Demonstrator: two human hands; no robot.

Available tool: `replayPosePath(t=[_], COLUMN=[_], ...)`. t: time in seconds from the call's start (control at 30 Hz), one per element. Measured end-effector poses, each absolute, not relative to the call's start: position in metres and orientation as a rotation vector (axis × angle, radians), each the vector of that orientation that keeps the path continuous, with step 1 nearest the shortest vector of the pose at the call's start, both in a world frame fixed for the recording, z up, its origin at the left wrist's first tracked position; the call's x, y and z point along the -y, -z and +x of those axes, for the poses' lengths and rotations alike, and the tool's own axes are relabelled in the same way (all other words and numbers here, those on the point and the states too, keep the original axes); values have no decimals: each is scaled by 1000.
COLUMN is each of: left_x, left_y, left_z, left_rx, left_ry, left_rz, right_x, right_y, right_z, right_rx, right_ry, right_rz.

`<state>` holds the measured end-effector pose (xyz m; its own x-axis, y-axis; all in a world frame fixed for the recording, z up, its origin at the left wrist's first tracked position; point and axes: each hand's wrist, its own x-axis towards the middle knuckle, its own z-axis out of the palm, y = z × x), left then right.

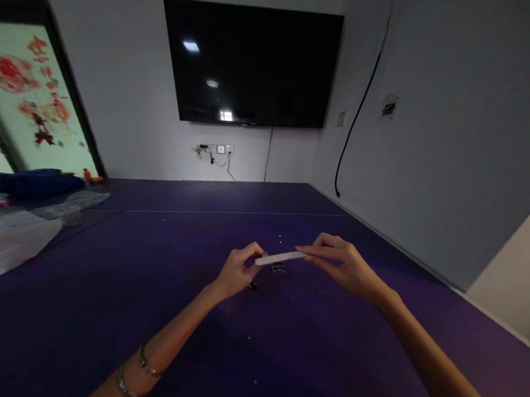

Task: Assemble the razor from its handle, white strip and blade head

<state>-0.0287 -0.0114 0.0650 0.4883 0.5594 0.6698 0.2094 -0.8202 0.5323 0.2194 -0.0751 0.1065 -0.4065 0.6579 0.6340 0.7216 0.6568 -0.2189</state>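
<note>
A thin, flat white piece point(279, 258), seen edge-on, is held level between my two hands above the purple surface. My left hand point(239, 270) pinches its left end, with thumb and fingers closed. On the right end, my right hand point(338, 259) grips it between thumb and fingers. Just below the white piece lies a small dark, patterned object point(278, 267), partly hidden by it. A little black item point(253, 285) is beside my left hand; its kind is too small to make out.
The purple surface point(203, 350) extends to the walls, with tiny white specks on it. Clear plastic sheeting point(15, 236) and a dark blue cloth bundle point(34, 183) lie at left. A television point(254, 65) hangs ahead. A black cable point(367, 92) dangles along the right wall.
</note>
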Motion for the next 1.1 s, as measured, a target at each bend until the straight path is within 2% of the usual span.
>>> replayPosePath(t=[0.63,1.1], left_x=[9,9], left_y=[-64,-65], left_z=[-32,-31], left_rx=[-648,-620], left_ry=[-1246,-1257], left_rz=[2325,2327], right_x=[72,73], right_y=[-106,-109], right_z=[225,224], right_rx=[2151,2161], right_ry=[175,101], right_rz=[-1060,-1042])
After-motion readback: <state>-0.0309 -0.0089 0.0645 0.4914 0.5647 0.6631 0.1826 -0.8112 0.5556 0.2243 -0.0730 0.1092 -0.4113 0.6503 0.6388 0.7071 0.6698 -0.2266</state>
